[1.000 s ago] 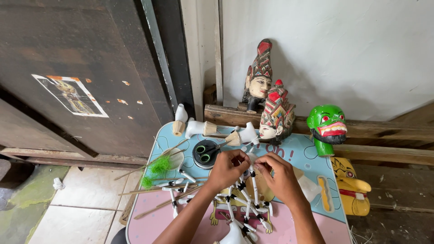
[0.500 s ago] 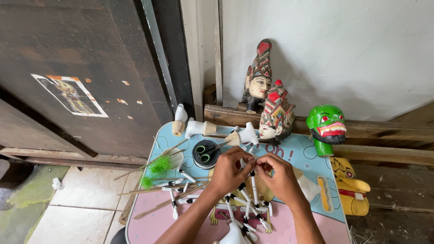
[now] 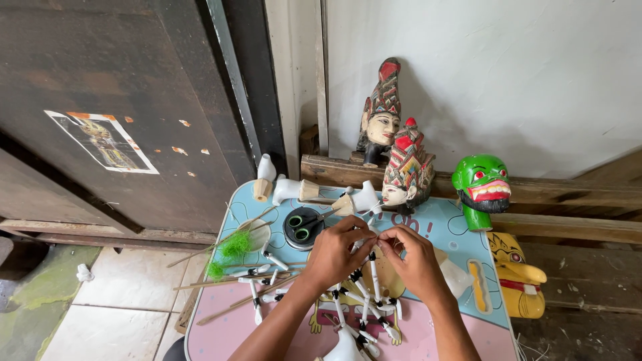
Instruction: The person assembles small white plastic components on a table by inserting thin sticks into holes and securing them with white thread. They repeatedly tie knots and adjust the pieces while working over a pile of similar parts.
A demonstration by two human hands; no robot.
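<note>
My left hand point(image 3: 340, 251) and my right hand point(image 3: 415, 259) meet fingertip to fingertip over a small table point(image 3: 447, 221) with a pale blue and pink top. Both pinch the top of a bunch of white puppet arm pieces point(image 3: 361, 301) with black joints, which hang down between my wrists. A white carved puppet part point(image 3: 346, 347) lies below them near the table's front edge. Whatever thread or knot sits between my fingertips is too small to make out.
On the table lie a black round lid with green-handled scissors point(image 3: 304, 226), green fibre tufts point(image 3: 231, 248), thin wooden sticks point(image 3: 231, 281) and white carved puppet torsos point(image 3: 284, 189). Two painted puppet heads point(image 3: 405, 170), a green mask head point(image 3: 481, 187) and a yellow figure point(image 3: 515, 274) stand behind. A dark door point(image 3: 120, 107) is left.
My hands have stayed together over the bunch of arm pieces, with only small finger movements. Nothing else on the table has moved.
</note>
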